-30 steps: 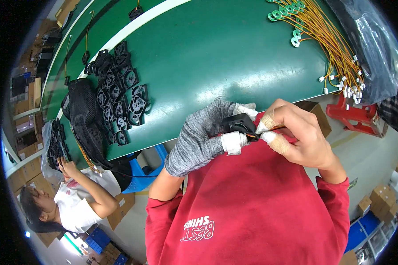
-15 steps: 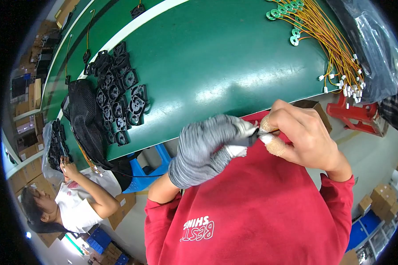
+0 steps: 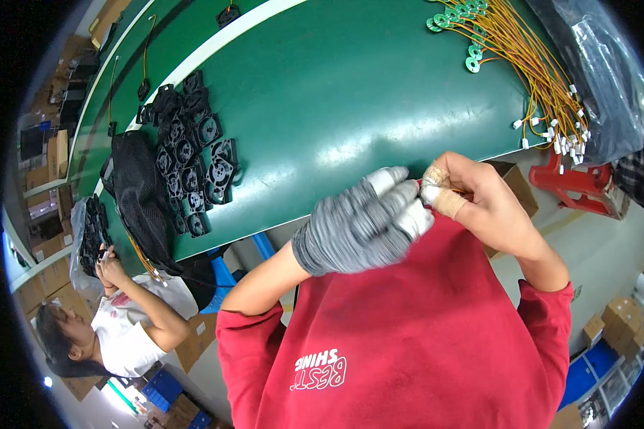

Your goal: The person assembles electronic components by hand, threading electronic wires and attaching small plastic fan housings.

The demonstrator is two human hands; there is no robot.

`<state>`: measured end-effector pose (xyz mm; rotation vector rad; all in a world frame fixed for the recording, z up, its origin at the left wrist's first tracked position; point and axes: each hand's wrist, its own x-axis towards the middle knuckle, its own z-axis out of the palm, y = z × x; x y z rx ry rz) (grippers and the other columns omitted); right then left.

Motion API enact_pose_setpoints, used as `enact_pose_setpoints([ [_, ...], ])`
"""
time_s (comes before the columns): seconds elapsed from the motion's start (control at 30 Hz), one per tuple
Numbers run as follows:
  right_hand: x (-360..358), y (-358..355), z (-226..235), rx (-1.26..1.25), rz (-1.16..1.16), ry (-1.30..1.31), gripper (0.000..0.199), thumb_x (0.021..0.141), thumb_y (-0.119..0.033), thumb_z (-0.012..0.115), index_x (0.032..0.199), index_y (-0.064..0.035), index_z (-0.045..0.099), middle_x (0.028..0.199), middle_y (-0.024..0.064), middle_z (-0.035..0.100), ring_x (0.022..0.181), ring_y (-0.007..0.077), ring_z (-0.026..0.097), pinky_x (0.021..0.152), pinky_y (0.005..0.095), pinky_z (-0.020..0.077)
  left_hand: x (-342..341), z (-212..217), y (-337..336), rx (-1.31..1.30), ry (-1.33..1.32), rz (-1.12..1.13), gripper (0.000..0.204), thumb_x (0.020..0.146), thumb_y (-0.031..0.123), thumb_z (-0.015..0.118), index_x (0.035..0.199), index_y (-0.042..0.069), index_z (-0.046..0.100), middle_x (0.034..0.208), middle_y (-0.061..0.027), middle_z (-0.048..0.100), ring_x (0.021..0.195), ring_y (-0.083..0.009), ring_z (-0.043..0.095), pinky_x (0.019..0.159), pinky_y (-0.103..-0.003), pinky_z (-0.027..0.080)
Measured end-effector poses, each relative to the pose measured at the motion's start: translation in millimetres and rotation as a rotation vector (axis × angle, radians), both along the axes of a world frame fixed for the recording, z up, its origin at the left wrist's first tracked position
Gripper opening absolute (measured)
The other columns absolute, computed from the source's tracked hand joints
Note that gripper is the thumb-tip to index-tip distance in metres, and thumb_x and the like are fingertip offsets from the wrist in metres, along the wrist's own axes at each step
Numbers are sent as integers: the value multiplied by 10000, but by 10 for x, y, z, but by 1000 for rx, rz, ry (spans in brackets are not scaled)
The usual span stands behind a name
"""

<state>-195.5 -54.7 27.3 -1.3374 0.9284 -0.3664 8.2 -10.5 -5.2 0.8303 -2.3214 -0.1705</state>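
Note:
My left hand [image 3: 368, 225] wears a grey knitted glove with white fingertips. Its fingers are bent and closed in front of my chest, slightly blurred, and hide whatever they hold. Pressed against its fingertips is my right hand [image 3: 483, 204], bare, with beige tape around the thumb and forefinger, which pinch together. A short bit of orange-yellow wire [image 3: 464, 191] shows in the right hand's grip. Both hands are over the near edge of the green table [image 3: 322, 93].
Several black fan frames [image 3: 193, 179] lie at left on the table, beside a black mesh bag [image 3: 139, 193]. At far right are orange-yellow wires [image 3: 529, 64] with green ring boards [image 3: 472, 64] and a plastic bag [image 3: 608, 79]. A co-worker [image 3: 129, 322] sits left; a red stool [image 3: 576, 186] stands right.
My left hand has turned and moved right over the right fingertips, covering the small black part seen between the hands before. The co-worker's hands have shifted slightly.

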Motion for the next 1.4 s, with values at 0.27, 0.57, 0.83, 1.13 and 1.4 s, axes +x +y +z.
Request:
enact_pose_setpoints([
  [0.27, 42, -96, 190, -93, 16, -91, 109, 788, -51, 586, 818, 10, 501, 711, -2, 506, 637, 36, 438, 571, 197, 371, 43, 81, 2, 1182, 1086, 46, 385, 748, 62, 652, 1078, -35, 480, 1100, -150, 545, 976, -207, 556, 865, -318, 462],
  [0.57, 34, -155, 174, -11, 31, -120, 108, 772, -31, 593, 827, 5, 507, 717, -9, 509, 638, 31, 441, 565, 191, 362, 20, 138, -59, 1547, 1305, 52, 452, 714, 96, 671, 1101, -37, 479, 1073, -135, 534, 966, -227, 555, 811, -359, 501],
  [0.83, 11, -204, 98, -128, 40, -118, 108, 783, -40, 579, 826, 10, 494, 687, 33, 517, 626, 67, 485, 568, 224, 413, 158, 282, -268, 937, 564, -13, 297, 721, -10, 631, 1008, -3, 555, 911, -110, 605, 776, -178, 622, 711, -276, 501],
  [1.13, -9, -207, 117, -607, 62, 3, 150, 755, -46, 595, 833, 11, 481, 732, 118, 523, 594, 227, 551, 554, 315, 446, 40, 366, -219, 245, -12, 9, 197, 757, 90, 574, 950, 82, 607, 910, -113, 606, 817, -267, 607, 676, -336, 512],
  [1.4, -3, -259, 98, -131, -2, -35, 101, 790, -38, 551, 837, 14, 477, 689, 29, 502, 632, 74, 476, 558, 232, 402, -61, 140, -279, -368, -154, -2, 275, 825, 269, 446, 898, 39, 576, 946, -168, 589, 890, -314, 584, 769, -413, 516],
])
